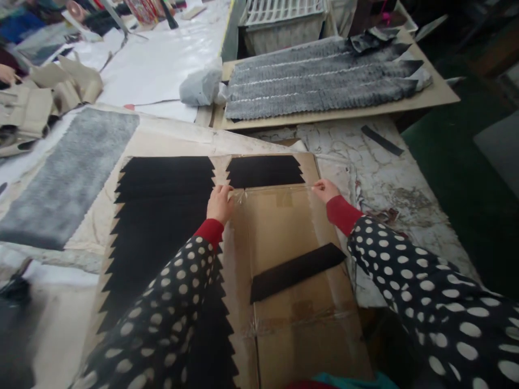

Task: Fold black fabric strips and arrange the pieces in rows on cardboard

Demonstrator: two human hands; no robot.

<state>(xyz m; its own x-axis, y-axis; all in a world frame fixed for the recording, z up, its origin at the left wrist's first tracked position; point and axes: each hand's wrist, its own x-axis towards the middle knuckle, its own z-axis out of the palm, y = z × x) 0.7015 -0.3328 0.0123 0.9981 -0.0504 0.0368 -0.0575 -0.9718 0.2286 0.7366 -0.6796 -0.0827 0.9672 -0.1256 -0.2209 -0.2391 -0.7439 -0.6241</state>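
My left hand (220, 205) is closed, fingertips pinched together near the lower left corner of a short stack of overlapping black strips (265, 170). Level with it, my right hand (326, 190) pinches just past the stack's lower right corner. A thin pale line runs between the two hands along the lowest strip's edge; I cannot make out what the fingers hold. Below them, a single black strip (298, 272) with slanted ends lies tilted on the brown cardboard (284, 221). Left of my hands, a longer column of overlapping black strips (162, 216) shows zigzag edges, partly hidden under my left sleeve.
A grey fabric panel (77, 173) lies to the left. Behind, a board (440, 97) carries grey strips with white lines (316, 75). A wrapped grey bundle (199, 86), beige pieces (68, 81) and a loose dark strip (381, 140) lie around. Someone's hand (7, 74) shows far left.
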